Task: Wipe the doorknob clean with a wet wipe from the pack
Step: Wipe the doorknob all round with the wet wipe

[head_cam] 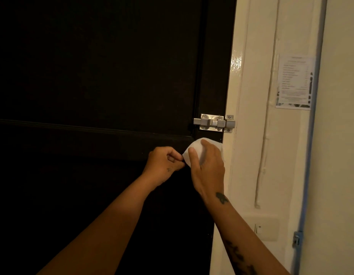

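A white wet wipe (200, 152) is draped over the spot on the dark door (92, 76) just below the metal bolt. My right hand (207, 167) cups it from the front, fingers wrapped over the cloth. The doorknob itself is hidden under the wipe and that hand. My left hand (165, 162) is beside it on the left, thumb and fingers pinched on the wipe's left edge. The pack of wipes is not in view.
A silver sliding bolt latch (214, 123) sits on the door edge just above my hands. To the right are a cream door frame and wall (251, 135), a printed notice (295, 82), a wall switch plate (261, 227) and a blue pipe (309, 155).
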